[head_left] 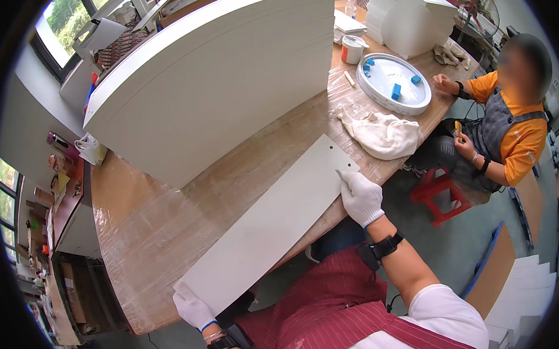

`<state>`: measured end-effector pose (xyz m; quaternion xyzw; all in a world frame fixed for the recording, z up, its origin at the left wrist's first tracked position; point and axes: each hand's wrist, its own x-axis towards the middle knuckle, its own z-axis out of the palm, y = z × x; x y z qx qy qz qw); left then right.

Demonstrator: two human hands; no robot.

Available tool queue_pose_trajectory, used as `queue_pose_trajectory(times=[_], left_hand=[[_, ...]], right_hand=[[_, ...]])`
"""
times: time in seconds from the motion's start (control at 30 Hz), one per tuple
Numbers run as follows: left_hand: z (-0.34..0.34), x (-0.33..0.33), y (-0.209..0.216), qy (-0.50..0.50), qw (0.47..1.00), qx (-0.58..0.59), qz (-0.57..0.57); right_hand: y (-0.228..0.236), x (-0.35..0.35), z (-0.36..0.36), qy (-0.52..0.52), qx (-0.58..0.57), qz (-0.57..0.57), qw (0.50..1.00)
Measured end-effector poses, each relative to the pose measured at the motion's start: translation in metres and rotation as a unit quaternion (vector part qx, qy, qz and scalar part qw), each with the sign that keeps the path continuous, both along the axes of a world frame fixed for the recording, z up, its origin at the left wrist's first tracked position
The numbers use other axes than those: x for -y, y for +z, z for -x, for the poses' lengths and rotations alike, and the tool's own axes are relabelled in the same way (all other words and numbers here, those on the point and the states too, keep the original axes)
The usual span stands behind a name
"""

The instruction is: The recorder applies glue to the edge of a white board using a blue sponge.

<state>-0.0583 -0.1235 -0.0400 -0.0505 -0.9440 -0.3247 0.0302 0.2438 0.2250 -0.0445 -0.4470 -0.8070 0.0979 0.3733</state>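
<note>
A long white board [263, 222] with small dark holes at its far right end lies slantwise over the front edge of the table. My left hand [193, 308], in a white knit glove, grips its near left end. At the far right end my right hand [361, 197], gloved alike, holds the corner close to the holes, its thumb along the top face. Behind the board rises a tall stack of white boards [225, 83]. A crumpled white cloth [381, 134] lies just beyond my right hand.
The wooden table [133, 243] is wrapped in clear film. A round white lid [375, 89] holds several blue blocks, beside a white tub [352, 49]. More white panels [416, 22] stand at the back. To the right a co-worker [508, 121] sits near a red stool [439, 195].
</note>
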Motion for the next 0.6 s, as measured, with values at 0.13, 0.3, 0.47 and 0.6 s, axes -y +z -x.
queue_pose_trajectory(times=[0.13,0.3,0.47,0.6], left_hand=[[-0.004,-0.007,0.001,0.001,0.999,0.013,-0.03],[-0.002,-0.014,0.008,0.007,1.0,0.016,0.008],[0.002,-0.02,0.008,0.004,1.0,0.018,0.021],[0.021,0.003,-0.001,-0.034,0.994,0.105,0.0]], right_hand=[[-0.021,-0.045,-0.025,-0.174,0.054,0.032,0.983],[-0.011,-0.059,-0.027,-0.135,-0.005,-0.039,0.99],[-0.003,0.038,0.034,0.124,0.147,0.017,0.981],[0.023,0.094,0.053,0.359,0.233,0.127,0.895]])
